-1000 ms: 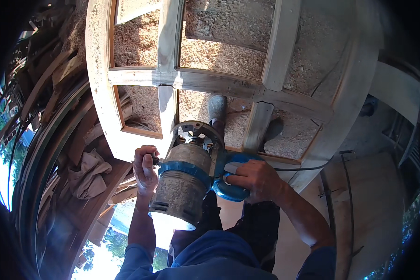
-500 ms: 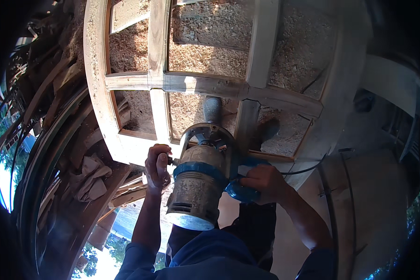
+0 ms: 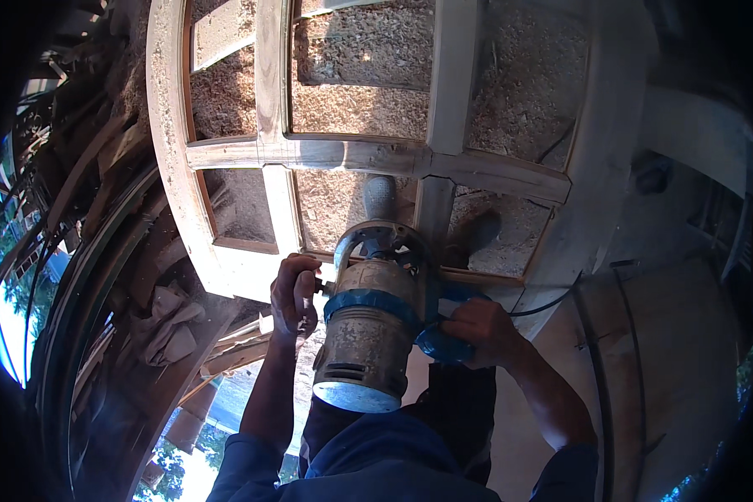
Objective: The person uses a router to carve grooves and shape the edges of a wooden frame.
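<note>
A large wood router point(image 3: 366, 339) with a worn metal body and a blue collar stands in front of me, at the near rail of a wooden panel frame point(image 3: 343, 154). My left hand point(image 3: 295, 294) is closed around a knob on the router's left side. On the other side, my right hand point(image 3: 479, 330) grips its blue handle point(image 3: 443, 341). The router's round base lies over the frame's near edge, and its body hides part of the rail. I cannot make out the bit clearly.
Wood shavings point(image 3: 368, 109) cover the ground seen through the frame's openings. A shoe point(image 3: 380, 197) shows through one opening. Scrap boards and strips point(image 3: 100, 167) are piled at the left, with a crumpled cloth point(image 3: 169, 326). A dark cable point(image 3: 552, 304) runs off to the right.
The router and both hands have shifted slightly to the right along the near rail. Through a small head movement, the frame appears a little further left. Both grips are unchanged.
</note>
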### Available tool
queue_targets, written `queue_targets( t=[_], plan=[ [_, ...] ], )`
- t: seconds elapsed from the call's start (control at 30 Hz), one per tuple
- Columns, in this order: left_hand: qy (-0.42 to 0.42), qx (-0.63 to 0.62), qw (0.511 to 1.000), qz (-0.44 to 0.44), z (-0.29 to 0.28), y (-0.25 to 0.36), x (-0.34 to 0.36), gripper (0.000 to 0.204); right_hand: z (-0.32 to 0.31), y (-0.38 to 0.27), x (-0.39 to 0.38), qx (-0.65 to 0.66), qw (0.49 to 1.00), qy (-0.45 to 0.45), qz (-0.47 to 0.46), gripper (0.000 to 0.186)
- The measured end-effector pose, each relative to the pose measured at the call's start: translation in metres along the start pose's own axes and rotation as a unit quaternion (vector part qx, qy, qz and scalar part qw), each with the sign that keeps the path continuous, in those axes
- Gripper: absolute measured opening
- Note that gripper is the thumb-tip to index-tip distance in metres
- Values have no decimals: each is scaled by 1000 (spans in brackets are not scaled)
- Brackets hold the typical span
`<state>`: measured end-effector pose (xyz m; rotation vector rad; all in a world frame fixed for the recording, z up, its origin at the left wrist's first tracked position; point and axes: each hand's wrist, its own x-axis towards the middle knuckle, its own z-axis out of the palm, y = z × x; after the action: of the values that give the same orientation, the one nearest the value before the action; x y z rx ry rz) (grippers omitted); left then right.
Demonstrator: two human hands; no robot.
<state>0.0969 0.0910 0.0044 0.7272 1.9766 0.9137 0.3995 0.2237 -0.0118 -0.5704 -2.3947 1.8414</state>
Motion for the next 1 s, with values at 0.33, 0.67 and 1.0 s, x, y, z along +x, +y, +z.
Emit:
queue_targets(
  t=[0.33, 0.67, 1.0],
  plan=[
    [-22, -2, 1000, 7, 20, 17, 1, 22, -11, 9, -20, 4, 1000, -14, 3, 35],
    [-17, -4, 1000, 8, 20, 16, 8, 21, -20, 10, -17, -2, 1000, -23, 12, 42],
    [-26, 15, 999, 13, 25, 18, 6, 24, -16, 9, -23, 1, 1000, 2, 9, 41]
  ],
)
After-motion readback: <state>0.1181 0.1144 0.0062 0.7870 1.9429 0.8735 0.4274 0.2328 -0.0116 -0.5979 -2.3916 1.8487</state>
